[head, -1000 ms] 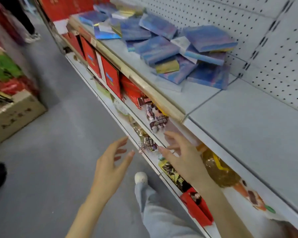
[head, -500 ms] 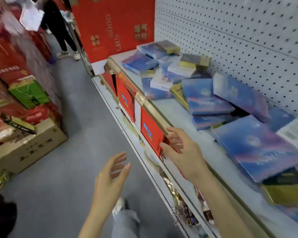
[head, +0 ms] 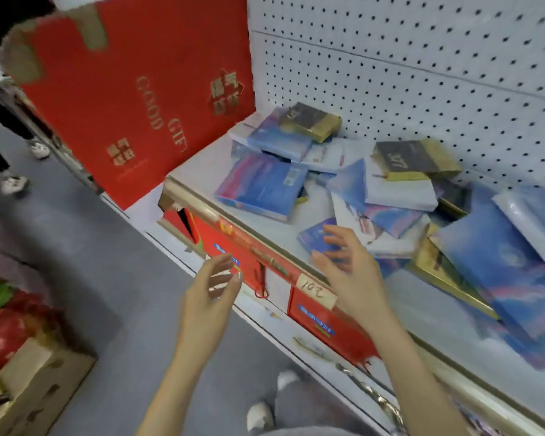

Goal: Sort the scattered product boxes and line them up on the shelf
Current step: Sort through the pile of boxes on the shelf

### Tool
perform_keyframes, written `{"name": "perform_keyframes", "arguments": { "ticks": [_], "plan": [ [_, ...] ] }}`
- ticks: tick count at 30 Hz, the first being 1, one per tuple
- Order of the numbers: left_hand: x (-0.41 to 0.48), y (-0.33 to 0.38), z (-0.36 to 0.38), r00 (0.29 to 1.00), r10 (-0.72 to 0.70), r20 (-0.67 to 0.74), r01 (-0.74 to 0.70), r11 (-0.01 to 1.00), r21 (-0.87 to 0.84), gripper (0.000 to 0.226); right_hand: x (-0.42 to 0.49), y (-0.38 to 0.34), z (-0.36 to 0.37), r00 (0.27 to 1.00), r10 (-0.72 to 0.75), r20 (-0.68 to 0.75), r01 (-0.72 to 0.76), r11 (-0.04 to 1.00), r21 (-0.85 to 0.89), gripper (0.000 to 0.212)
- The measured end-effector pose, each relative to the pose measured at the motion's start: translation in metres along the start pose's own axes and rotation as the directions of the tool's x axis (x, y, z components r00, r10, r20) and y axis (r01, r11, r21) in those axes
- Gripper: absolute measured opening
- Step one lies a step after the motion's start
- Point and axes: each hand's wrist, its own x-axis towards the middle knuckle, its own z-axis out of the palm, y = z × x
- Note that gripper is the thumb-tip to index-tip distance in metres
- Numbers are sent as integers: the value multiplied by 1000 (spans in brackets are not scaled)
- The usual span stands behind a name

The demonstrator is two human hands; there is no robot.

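Right hand [head: 350, 272] crossed shelf [head: 265, 226] edge, fingers spread, empty, nearing small blue box [head: 309, 238] at its 11 o'clock; left hand [head: 208, 294] open, empty. First pick likely next.

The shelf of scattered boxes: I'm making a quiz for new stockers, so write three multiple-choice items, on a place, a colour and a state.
1. Where is the handwritten 102 tag?
A) on the shelf's front rail
B) on the pegboard
C) on a blue box

2. What colour are most of the scattered boxes?
A) green
B) blue
C) orange

3. How are the left hand and right hand?
A) both grip one box
B) the right pinches the tag
C) both open, holding nothing

Answers: 1 A, the tag sits on the rail below the boxes. 2 B, blue covers dominate the pile. 3 C, the fingers are spread and nothing lies in either hand.
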Motion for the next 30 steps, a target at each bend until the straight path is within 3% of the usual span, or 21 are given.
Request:
{"name": "perform_keyframes", "arguments": {
  "ticks": [8,11,17,21,24,27,30],
  "plan": [
    [133,-20,-3,999,7,-51,-6,1000,9,29,98,3,62,985,173,5,-174,985,15,29],
    [179,-25,-8,998,8,-62,-3,996,84,31,125,9,87,964,254,-81,-253,967,27,36],
    [253,-35,-4,972,-84,220,39,979,200,42,150,11,115,838,428,-338,-351,898,266,47],
    [276,-29,-3,894,-47,445,-36,984,177,24,148,1,119,763,550,-341,-387,810,441,48],
    [288,-20,-13,864,-88,495,44,994,101,30,134,-13,123,788,519,-331,-394,838,378,35],
    [294,-22,-23,851,-59,521,46,998,38,57,126,-20,128,802,443,-401,-359,894,270,32],
    [287,-7,-29,821,31,571,-1,999,-52,60,124,-33,138,780,296,-551,-361,933,-10,18]
  ]
}}
